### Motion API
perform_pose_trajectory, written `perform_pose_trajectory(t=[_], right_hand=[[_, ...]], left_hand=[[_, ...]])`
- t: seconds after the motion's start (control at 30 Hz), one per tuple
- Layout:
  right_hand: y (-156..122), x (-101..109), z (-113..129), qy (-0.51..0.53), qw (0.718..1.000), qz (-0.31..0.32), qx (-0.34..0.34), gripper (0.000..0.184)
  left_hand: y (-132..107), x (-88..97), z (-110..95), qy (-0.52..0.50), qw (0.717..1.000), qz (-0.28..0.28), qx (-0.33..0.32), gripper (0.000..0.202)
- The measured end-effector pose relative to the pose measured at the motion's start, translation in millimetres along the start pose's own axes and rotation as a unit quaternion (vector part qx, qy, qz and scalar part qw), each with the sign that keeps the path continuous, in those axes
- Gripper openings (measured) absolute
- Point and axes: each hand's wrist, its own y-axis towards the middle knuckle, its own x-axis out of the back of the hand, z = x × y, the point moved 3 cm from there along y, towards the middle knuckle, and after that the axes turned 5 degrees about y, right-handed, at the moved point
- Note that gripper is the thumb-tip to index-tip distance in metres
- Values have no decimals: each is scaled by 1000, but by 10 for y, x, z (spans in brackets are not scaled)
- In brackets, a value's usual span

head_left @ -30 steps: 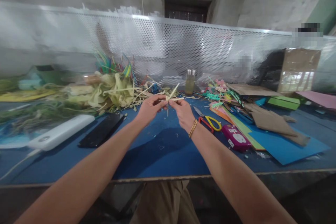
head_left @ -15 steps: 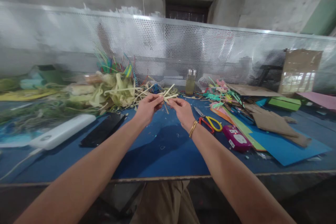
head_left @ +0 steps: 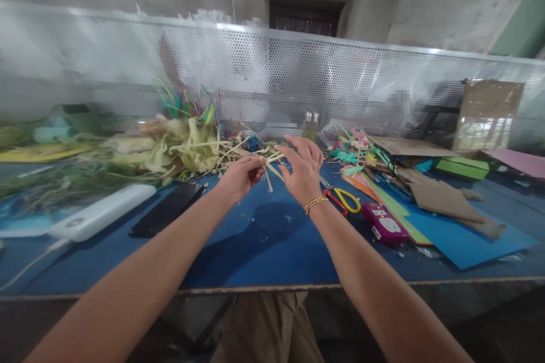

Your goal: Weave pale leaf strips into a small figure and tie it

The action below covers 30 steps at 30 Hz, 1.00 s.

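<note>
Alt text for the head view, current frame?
Left hand pinches a bundle of pale strips above a blue table; the right hand is open beside them. Scissors lie to the right, a phone and power bank to the left.

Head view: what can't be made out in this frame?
- Pale strips, pinched in the left hand: far ends hidden behind the open right hand.
- Bottle: lower part covered by that hand.
- Scissors: blades partly hidden by the right wrist.
- Green pile, table's left end: blurred.
</note>
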Motion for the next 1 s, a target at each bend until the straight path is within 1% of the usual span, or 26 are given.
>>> perform_pose_trajectory(t=[0.1, 0.17, 0.27, 0.37, 0.53, 0.7, 0.77, 0.87, 1.0], right_hand=[[7, -41, -18, 10, 999, 37, 36, 33], [5, -70, -27, 23, 998, 50, 44, 27], [2, -89, -31, 37, 997, 51, 42, 20], [1, -84, -34, 47, 998, 42, 29, 17], [-7, -91, -49, 63, 998, 26, 2, 14], [-16, -107, -59, 68, 997, 11, -22, 15], [-18, -117, -62, 71, 997, 11, -29, 17], [-23, -141, -79, 81, 995, 1, -53, 18], [-31, -185, -117, 123, 987, -7, -101, 19]], left_hand=[[-9, -18, 0, -6, 1000, 9, 15, 13], [-12, -26, 7, -5, 1000, 15, 20, 12], [-4, -29, 31, 2, 999, 28, 21, 12], [12, -19, 61, 6, 999, 38, 16, 12], [5, -39, 70, 4, 998, 50, -35, 19], [-22, -53, 51, 12, 996, 25, -88, 23], [-17, -44, 44, 31, 994, 20, -107, 23], [-5, -32, 28, 87, 986, 22, -142, 24], [-21, -52, -7, 140, 974, 47, -174, 24]])
